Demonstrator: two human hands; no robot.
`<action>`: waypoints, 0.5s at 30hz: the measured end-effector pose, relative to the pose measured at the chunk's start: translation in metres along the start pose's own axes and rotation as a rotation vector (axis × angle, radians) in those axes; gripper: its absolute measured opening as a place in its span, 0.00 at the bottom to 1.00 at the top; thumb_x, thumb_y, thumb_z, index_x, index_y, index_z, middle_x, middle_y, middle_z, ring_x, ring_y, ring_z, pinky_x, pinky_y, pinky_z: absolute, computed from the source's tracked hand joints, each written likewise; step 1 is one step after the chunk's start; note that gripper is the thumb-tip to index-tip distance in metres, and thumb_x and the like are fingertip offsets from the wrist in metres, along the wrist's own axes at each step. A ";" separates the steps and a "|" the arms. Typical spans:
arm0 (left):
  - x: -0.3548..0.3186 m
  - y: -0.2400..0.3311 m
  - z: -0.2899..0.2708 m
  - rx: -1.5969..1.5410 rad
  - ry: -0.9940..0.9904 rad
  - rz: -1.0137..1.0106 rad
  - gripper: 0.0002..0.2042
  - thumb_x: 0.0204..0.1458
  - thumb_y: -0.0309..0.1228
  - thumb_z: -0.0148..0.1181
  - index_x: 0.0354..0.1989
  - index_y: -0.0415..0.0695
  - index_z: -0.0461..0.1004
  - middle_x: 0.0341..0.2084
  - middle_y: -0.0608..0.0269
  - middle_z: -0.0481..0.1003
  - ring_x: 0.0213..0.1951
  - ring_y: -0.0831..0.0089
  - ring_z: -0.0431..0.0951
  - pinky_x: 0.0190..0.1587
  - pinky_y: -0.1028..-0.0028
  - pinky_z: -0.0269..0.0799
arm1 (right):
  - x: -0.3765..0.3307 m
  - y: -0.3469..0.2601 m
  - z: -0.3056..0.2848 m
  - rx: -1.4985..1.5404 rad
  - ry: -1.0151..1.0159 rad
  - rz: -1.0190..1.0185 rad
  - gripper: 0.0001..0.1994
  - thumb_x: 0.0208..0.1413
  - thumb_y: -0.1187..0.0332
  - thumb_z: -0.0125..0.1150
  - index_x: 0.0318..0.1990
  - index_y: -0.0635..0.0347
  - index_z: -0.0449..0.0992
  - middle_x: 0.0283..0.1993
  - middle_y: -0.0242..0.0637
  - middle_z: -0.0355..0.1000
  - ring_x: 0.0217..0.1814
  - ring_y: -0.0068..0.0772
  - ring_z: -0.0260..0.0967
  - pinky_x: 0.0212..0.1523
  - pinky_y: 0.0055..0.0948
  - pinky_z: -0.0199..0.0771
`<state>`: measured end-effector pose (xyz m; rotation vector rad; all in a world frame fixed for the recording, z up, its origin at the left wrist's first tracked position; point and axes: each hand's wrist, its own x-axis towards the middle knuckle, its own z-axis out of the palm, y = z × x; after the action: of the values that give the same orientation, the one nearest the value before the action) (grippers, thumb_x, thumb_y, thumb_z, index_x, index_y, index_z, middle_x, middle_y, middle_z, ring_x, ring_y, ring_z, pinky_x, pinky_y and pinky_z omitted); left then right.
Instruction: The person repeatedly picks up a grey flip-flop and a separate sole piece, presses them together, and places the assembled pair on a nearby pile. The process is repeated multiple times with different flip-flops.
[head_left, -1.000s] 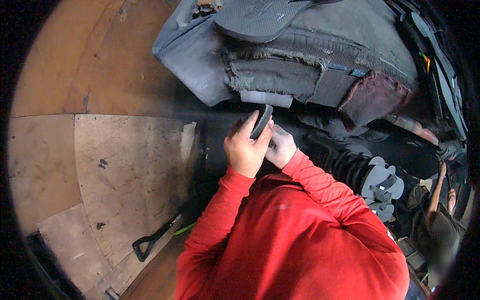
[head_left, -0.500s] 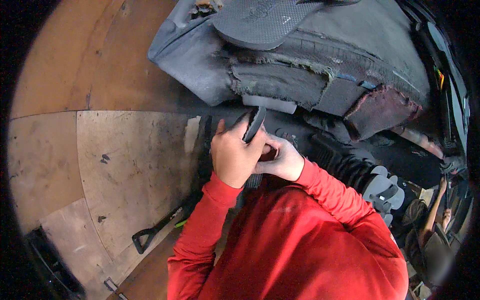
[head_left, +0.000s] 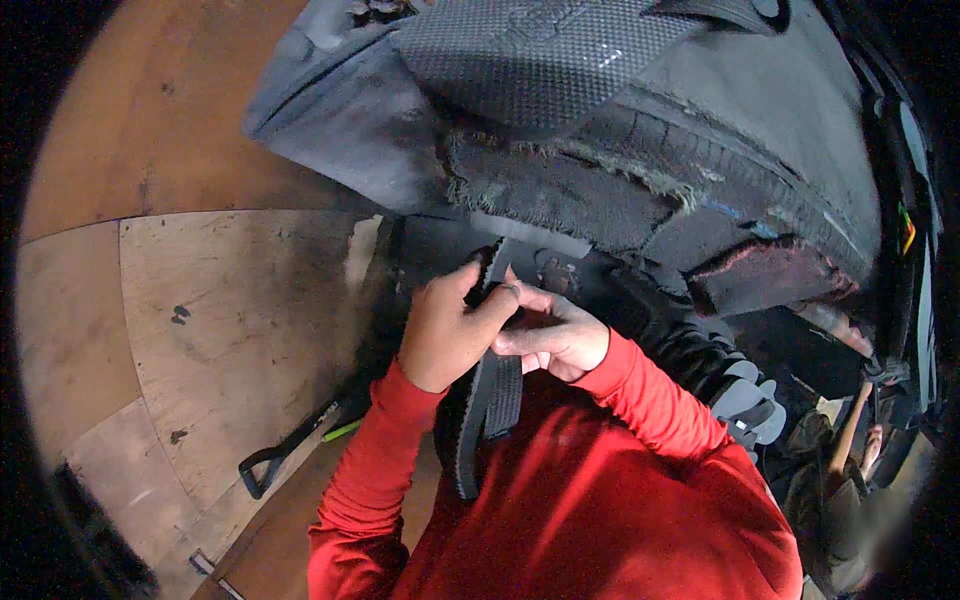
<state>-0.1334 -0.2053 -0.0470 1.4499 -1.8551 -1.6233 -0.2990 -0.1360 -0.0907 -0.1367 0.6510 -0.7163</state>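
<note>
Close in front of my red-sleeved body, a dark grey sandal (head_left: 470, 430) is held nearly edge-on, with a ridged rim facing up. My left hand (head_left: 437, 328) is closed round its upper part, thumb across the near face. On the other side, my right hand (head_left: 562, 338) pinches at the sandal with bent fingers; what exactly lies between its fingertips is hidden. A ribbed dark piece (head_left: 503, 398) hangs beside the sandal's lower part. Just beyond my hands, another dark textured sandal (head_left: 530, 60) lies sole up on a worn, cloth-covered bench (head_left: 340, 120).
A pale bar (head_left: 535, 234) sticks out under the frayed bench edge, with a reddish cloth flap (head_left: 770, 278) to its right. Grey sandals (head_left: 748, 400) are stacked at right, near another person's arm (head_left: 850, 425). A black handle (head_left: 262, 468) rests by wooden panels (head_left: 240, 330) at left.
The sandal has come lower and turned, so its long edge now shows below my hands. Both hands have moved slightly down, and the view has shifted toward the right.
</note>
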 end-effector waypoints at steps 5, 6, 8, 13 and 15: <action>0.053 -0.040 0.030 -0.119 0.026 0.153 0.11 0.53 0.33 0.60 0.37 0.36 0.77 0.27 0.54 0.80 0.30 0.69 0.81 0.31 0.67 0.71 | 0.008 -0.019 -0.024 0.122 0.081 -0.022 0.28 0.57 0.76 0.65 0.64 0.50 0.63 0.47 0.35 0.77 0.46 0.33 0.80 0.46 0.34 0.84; 0.052 -0.050 0.033 -0.184 -0.009 0.134 0.11 0.52 0.30 0.58 0.39 0.36 0.77 0.29 0.59 0.80 0.33 0.73 0.79 0.36 0.69 0.71 | 0.007 -0.020 -0.026 0.041 0.120 -0.070 0.29 0.56 0.74 0.67 0.65 0.50 0.63 0.47 0.37 0.77 0.45 0.32 0.80 0.45 0.33 0.84; 0.044 -0.067 0.043 -0.344 -0.068 0.125 0.13 0.51 0.24 0.54 0.45 0.36 0.77 0.35 0.69 0.79 0.39 0.80 0.75 0.44 0.74 0.71 | 0.006 -0.017 -0.027 -0.257 0.205 -0.094 0.35 0.54 0.73 0.70 0.68 0.53 0.60 0.46 0.33 0.77 0.45 0.25 0.77 0.43 0.27 0.80; 0.011 -0.083 0.062 -0.727 -0.003 0.133 0.28 0.47 0.16 0.51 0.62 0.36 0.69 0.43 0.69 0.77 0.40 0.84 0.73 0.42 0.79 0.72 | 0.001 0.020 -0.015 -1.058 0.498 -0.509 0.52 0.45 0.59 0.78 0.75 0.53 0.48 0.33 0.42 0.78 0.39 0.34 0.79 0.37 0.33 0.79; 0.002 -0.083 0.065 -0.879 0.023 0.168 0.30 0.48 0.14 0.50 0.65 0.37 0.66 0.45 0.69 0.76 0.40 0.84 0.74 0.41 0.80 0.72 | -0.006 0.034 -0.012 -1.468 0.673 -0.562 0.49 0.45 0.57 0.75 0.74 0.46 0.51 0.38 0.49 0.76 0.38 0.51 0.78 0.37 0.40 0.79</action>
<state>-0.1427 -0.1577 -0.1411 0.8807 -0.9623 -1.9363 -0.2911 -0.1054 -0.1085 -1.5227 1.7388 -0.6749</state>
